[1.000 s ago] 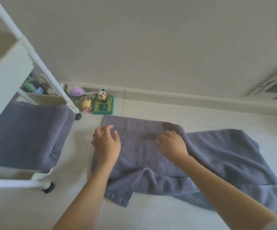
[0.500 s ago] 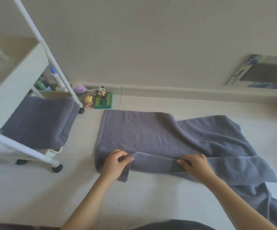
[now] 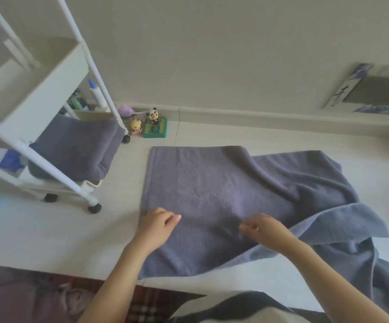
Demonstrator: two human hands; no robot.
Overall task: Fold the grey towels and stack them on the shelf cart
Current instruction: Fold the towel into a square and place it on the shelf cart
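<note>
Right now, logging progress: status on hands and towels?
Left hand and right hand on floor towel, gripping nothing seen. Right half rumpled. One folded towel on cart. Nothing blocking.

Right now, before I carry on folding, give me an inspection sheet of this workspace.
Surface: pale floor, towel spread flat on it.
Job's things: grey towel smooth at left, bunched and overlapped at right; folded towel on the shelf cart lower shelf.
Clutter: panda figure, yellow toy, green base by the baseboard.
Grippers: left hand and right hand over the towel's near part, fingers loosely curled; contact unclear.
Cables: nothing seen.
Surroundings: plain wall, picture leaning at right.
</note>
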